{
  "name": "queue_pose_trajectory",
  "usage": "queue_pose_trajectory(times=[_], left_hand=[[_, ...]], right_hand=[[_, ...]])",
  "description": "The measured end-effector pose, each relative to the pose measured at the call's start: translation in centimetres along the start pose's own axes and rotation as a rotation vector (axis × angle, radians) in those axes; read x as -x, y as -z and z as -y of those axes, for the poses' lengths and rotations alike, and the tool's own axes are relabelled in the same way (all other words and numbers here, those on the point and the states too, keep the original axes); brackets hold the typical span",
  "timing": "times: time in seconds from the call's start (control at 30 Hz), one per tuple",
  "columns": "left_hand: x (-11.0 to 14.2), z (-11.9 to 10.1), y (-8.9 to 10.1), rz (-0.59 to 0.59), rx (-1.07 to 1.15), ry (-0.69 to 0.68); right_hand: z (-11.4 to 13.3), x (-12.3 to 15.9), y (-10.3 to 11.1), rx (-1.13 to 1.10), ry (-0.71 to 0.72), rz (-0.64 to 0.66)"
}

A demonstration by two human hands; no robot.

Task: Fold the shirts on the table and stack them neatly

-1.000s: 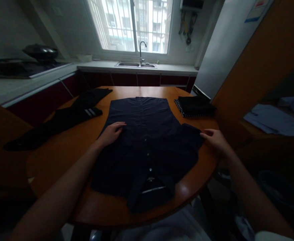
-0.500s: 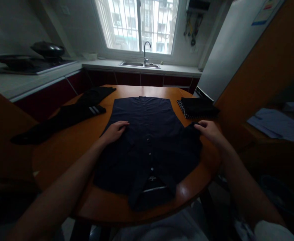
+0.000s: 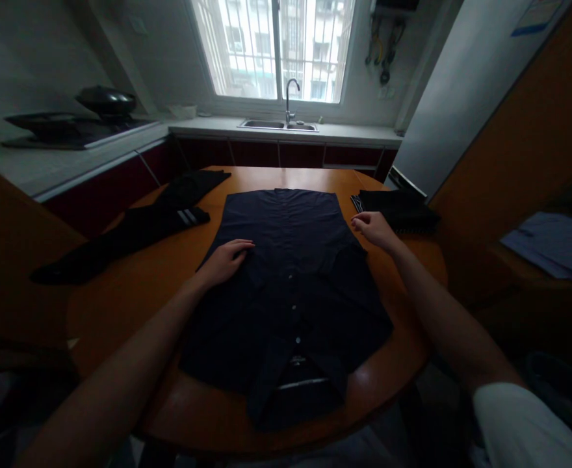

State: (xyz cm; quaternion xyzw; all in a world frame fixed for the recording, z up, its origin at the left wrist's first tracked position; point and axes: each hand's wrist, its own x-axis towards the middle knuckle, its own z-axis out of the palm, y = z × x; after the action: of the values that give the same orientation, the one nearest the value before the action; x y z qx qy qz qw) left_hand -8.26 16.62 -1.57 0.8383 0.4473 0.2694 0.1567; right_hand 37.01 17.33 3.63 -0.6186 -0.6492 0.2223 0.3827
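Note:
A dark navy button-up shirt [image 3: 286, 260] lies spread on the table, its collar toward me and its hem at the far side. Small pale buttons run down its middle. My left hand [image 3: 226, 261] rests on the left part of the shirt, fingers stretched out and empty. Beyond the shirt's right side hovers my right hand [image 3: 376, 231], its fingers loosely bent with no cloth visible between them. The right sleeve lies flat against the shirt body below that hand.
The round wooden table [image 3: 120, 286] also bears black striped clothing [image 3: 169, 214] at left and a folded black stack [image 3: 398, 209] at right. Behind stand a counter with a sink [image 3: 266, 125], a stove with a wok [image 3: 105, 101] and a fridge [image 3: 461, 84].
My right hand has let go of the right sleeve cloth and moved up and left. The sleeve now lies inward on the shirt. My left hand stays on the shirt.

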Motion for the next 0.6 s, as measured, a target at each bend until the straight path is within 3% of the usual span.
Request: queue_pose_trajectory(times=[0.13,0.27,0.43,0.6], left_hand=[[0.2,-0.6,0.6,0.015,-0.056,-0.028],[0.3,-2.7,1.3,0.043,-0.103,-0.134],[0.2,-8.5,1.1,0.195,-0.162,-0.33],[-1.1,-14.6,-1.5,0.369,-0.316,-0.51]], right_hand=[[-2.6,-1.1,0.4,0.032,-0.046,-0.028],[-4.3,-0.6,1.7,0.028,-0.085,0.096],[-4.4,0.4,3.5,0.022,-0.062,0.427],[-4.4,0.8,4.2,0.002,-0.02,0.662]])
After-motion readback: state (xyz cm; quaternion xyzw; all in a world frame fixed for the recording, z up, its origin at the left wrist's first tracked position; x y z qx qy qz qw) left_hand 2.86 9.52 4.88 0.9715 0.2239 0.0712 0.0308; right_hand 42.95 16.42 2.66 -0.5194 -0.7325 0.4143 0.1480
